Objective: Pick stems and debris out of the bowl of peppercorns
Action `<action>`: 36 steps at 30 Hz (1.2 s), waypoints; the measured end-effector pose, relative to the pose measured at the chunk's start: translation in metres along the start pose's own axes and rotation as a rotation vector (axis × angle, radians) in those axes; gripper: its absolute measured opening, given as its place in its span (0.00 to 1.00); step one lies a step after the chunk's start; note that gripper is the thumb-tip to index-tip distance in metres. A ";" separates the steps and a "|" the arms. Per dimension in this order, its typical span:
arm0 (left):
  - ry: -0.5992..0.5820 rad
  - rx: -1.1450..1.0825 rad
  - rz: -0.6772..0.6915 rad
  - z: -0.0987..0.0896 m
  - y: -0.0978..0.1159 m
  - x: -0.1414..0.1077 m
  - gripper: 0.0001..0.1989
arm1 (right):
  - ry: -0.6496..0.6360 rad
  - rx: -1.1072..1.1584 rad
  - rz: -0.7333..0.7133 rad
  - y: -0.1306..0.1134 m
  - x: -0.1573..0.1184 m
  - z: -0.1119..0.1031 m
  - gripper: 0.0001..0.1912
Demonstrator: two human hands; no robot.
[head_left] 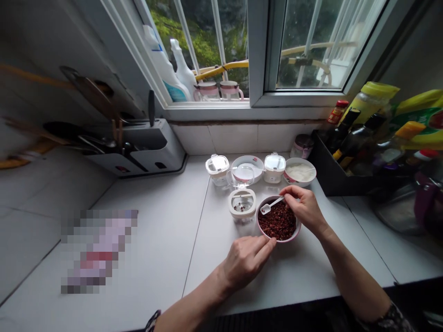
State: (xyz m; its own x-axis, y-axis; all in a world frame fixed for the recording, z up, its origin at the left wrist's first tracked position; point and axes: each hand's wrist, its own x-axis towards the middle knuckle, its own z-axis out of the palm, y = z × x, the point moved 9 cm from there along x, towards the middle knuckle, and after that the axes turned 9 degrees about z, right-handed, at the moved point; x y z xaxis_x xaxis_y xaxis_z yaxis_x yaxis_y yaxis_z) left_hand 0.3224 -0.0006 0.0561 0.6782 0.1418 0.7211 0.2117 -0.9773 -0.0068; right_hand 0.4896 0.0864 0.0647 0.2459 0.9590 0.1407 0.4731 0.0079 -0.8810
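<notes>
My right hand (306, 207) pinches a small white spoon (273, 204) by the end of its handle. The spoon's scoop hangs over the left part of a pink-rimmed bowl (290, 240) full of dark red dried peppercorns (278, 223). Against the bowl's near-left rim, my left hand (245, 258) rests with its fingers holding the edge. Just left of the bowl stands a clear seasoning jar (242, 216) with a white collar and its clear lid (242, 175) flipped up. A few dark bits lie inside this jar.
Behind are two lidded seasoning jars (217, 167) (274, 165), a bowl of white grains (247, 159) and a bowl of pale powder (300, 182). A dark bottle rack (332, 177) stands right, a grey utensil holder (169, 143) left. A blurred-out packet (104, 249) lies left.
</notes>
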 end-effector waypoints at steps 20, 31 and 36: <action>0.035 0.033 0.029 -0.002 0.002 0.003 0.09 | 0.088 -0.270 -0.850 -0.078 -0.061 0.032 0.18; 0.026 -0.001 0.015 -0.003 0.001 0.003 0.10 | 0.176 -0.402 -0.466 -0.047 -0.023 0.002 0.10; 0.020 -0.003 0.015 -0.002 0.001 0.001 0.09 | 0.109 -0.336 -0.354 -0.031 -0.016 0.010 0.10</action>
State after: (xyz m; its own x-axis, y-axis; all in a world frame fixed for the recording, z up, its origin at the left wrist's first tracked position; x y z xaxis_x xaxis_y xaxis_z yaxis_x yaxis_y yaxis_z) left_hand 0.3221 -0.0016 0.0586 0.6668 0.1241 0.7349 0.1994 -0.9798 -0.0154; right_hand 0.4626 0.0736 0.0855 0.0987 0.8788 0.4669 0.7858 0.2190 -0.5784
